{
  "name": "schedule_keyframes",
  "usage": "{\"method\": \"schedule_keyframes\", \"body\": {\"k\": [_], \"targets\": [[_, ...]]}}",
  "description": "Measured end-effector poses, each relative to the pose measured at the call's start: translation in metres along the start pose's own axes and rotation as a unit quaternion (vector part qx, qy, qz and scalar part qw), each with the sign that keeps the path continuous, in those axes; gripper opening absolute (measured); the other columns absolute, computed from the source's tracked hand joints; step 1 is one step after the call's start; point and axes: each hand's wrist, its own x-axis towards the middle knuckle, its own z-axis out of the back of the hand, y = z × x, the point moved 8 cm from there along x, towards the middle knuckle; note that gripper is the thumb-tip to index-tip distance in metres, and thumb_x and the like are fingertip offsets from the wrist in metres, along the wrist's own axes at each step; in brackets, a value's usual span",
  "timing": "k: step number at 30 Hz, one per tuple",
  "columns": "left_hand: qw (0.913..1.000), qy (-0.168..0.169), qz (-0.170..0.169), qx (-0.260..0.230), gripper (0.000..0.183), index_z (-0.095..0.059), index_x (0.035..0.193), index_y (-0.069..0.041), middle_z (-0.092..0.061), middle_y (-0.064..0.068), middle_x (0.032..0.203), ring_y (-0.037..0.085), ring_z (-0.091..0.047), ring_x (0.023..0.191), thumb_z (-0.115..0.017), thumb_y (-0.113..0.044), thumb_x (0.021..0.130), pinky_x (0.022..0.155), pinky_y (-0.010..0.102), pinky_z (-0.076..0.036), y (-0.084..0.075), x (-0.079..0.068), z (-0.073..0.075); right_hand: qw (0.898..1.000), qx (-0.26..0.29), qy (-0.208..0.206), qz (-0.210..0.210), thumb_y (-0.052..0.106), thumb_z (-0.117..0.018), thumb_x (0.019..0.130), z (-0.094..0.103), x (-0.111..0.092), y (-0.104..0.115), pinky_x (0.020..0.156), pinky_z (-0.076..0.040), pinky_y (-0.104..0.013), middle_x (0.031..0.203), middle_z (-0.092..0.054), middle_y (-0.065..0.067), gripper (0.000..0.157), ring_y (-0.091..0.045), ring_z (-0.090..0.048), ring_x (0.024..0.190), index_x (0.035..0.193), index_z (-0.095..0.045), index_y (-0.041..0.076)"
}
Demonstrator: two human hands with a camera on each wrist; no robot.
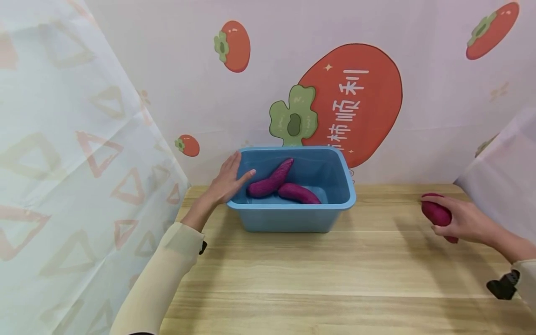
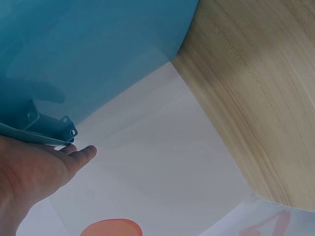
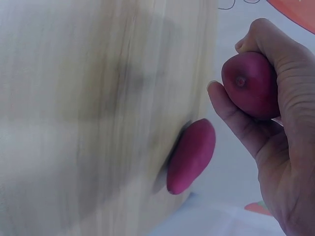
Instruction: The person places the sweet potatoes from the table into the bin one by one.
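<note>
My left hand (image 1: 226, 181) rests on the left rim of a blue plastic tub (image 1: 289, 218), fingers straight and thumb reaching over the inside. The left wrist view shows the palm along the rim of the tub (image 2: 98, 59). Inside the tub lie two purple sweet potatoes, a bent one (image 1: 272, 179) and a shorter one (image 1: 298, 193). At the right, my right hand (image 1: 469, 221) grips another purple sweet potato (image 3: 251, 83) above the table. Below that hand a further sweet potato (image 3: 192, 157) lies on the wood, mostly hidden in the head view.
The wood-grain table (image 1: 335, 274) carries the tub near its back edge. White cloth with printed persimmons (image 1: 356, 107) hangs behind it. Another printed cloth (image 1: 83, 163) closes off the left side, and a pale one (image 1: 508, 172) the right.
</note>
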Motion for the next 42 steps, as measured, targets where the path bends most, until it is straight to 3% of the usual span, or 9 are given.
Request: {"method": "schedule_keyframes", "body": {"k": [11, 20, 31, 42], "targets": [[1.0000, -0.002, -0.003, 0.001, 0.099, 0.004, 0.171, -0.011, 0.004, 0.007, 0.179, 0.031, 0.004, 0.165, -0.040, -0.071, 0.104, 0.128, 0.066, -0.011, 0.000, 0.000, 0.000, 1.000, 0.012, 0.002, 0.010, 0.007, -0.095, 0.059, 0.007, 0.015, 0.011, 0.055, -0.048, -0.024, 0.109, -0.073, -0.013, 0.075, 0.000, -0.056, 0.079, 0.128, -0.067, 0.005], [0.9999, 0.000, -0.008, 0.013, 0.098, 0.003, 0.171, -0.011, 0.004, 0.006, 0.179, 0.030, 0.004, 0.165, -0.041, -0.069, 0.105, 0.130, 0.061, -0.010, -0.003, 0.001, 0.001, 0.997, 0.007, -0.024, 0.069, 0.004, -0.093, 0.054, 0.018, 0.032, 0.026, 0.057, -0.048, -0.022, 0.105, -0.073, -0.006, 0.076, -0.003, -0.057, 0.081, 0.126, -0.069, 0.006], [0.9997, 0.002, -0.006, 0.024, 0.102, 0.003, 0.170, -0.010, 0.005, 0.007, 0.179, 0.031, 0.004, 0.165, -0.038, -0.074, 0.103, 0.129, 0.063, -0.011, -0.003, 0.004, 0.000, 1.000, 0.009, 0.025, 0.009, 0.008, -0.093, 0.066, 0.024, 0.045, 0.030, 0.053, -0.049, -0.024, 0.113, -0.068, -0.014, 0.075, -0.016, -0.061, 0.076, 0.135, -0.064, 0.010], [0.9998, 0.000, -0.002, 0.019, 0.100, 0.003, 0.171, -0.012, 0.005, 0.005, 0.179, 0.029, 0.004, 0.165, -0.039, -0.072, 0.104, 0.130, 0.062, -0.012, 0.001, 0.003, -0.001, 0.999, 0.020, 0.042, 0.008, 0.007, -0.091, 0.069, 0.029, 0.062, 0.038, 0.053, -0.048, -0.024, 0.116, -0.067, -0.015, 0.074, -0.016, -0.059, 0.078, 0.138, -0.063, 0.011]]}}
